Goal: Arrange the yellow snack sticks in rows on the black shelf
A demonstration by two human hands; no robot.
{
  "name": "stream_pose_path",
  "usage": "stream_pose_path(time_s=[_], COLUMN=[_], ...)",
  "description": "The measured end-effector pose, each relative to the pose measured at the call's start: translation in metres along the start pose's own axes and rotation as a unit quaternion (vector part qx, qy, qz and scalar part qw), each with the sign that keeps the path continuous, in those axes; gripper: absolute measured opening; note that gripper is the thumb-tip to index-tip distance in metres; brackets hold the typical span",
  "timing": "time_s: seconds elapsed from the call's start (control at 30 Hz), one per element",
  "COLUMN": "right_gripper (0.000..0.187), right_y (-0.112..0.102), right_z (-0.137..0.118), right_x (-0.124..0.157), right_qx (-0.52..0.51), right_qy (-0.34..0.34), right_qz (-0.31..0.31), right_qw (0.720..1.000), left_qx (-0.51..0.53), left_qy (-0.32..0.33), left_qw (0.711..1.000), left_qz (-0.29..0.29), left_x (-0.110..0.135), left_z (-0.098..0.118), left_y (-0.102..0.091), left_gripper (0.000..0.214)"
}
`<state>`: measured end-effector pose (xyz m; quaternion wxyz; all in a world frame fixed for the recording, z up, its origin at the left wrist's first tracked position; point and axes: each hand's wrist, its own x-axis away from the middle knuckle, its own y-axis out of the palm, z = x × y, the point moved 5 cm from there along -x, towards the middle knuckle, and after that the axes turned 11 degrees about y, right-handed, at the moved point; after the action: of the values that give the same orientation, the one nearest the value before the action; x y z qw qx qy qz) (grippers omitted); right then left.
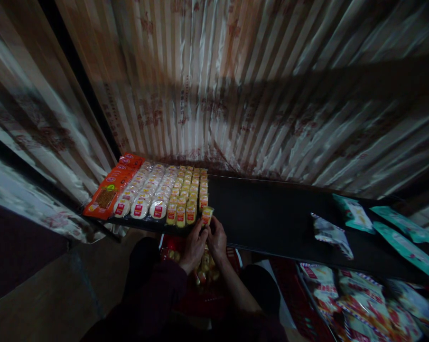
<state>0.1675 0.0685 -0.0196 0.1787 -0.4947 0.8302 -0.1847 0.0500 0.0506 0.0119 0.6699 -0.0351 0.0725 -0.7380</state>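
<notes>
My left hand (pixel 195 244) and my right hand (pixel 217 238) meet at the front edge of the black shelf (pixel 257 218). Between their fingertips is a small yellow wrapped snack cake (pixel 207 215) with a red and white label, held upright. Just left of it, similar yellow wrapped snack cakes (pixel 181 214) stand in tight rows running back to the curtain. Beyond those are rows of round white wrapped cakes (pixel 139 208). Below my hands, more small yellow packs (pixel 204 273) lie loose in a red container (pixel 186 297).
Orange snack bags (pixel 107 197) lie at the shelf's left end. To the right are a silvery bag (pixel 331 235) and several teal packs (pixel 353 213). A crate of white and red bags (pixel 360 297) sits lower right. A pleated curtain (pixel 200 95) hangs behind.
</notes>
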Motion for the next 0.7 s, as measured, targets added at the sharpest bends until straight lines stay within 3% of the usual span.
stream_pose_path(time_s=[0.23, 0.4, 0.5, 0.7], right_gripper=[0.049, 0.046, 0.045, 0.044], right_y=[0.004, 0.006, 0.007, 0.007], right_z=[-0.001, -0.001, -0.004, -0.008], right_x=[-0.008, -0.014, -0.016, -0.018], right_qx=[0.014, -0.001, -0.004, -0.002], right_qy=[0.005, -0.003, -0.004, -0.009], right_qz=[-0.002, -0.009, -0.012, -0.002], right_qw=[1.0, 1.0, 1.0, 1.0], left_qx=[-0.109, -0.212, -0.292, -0.446], left_qy=[0.07, 0.14, 0.215, 0.335], left_qw=[0.992, 0.967, 0.931, 0.829], left_qz=[-0.007, -0.032, -0.039, -0.044], left_x=[-0.002, 0.0, 0.003, 0.003], left_z=[-0.006, -0.002, 0.004, 0.006], left_y=[0.003, 0.006, 0.006, 0.003], left_gripper=[0.045, 0.049, 0.05, 0.052])
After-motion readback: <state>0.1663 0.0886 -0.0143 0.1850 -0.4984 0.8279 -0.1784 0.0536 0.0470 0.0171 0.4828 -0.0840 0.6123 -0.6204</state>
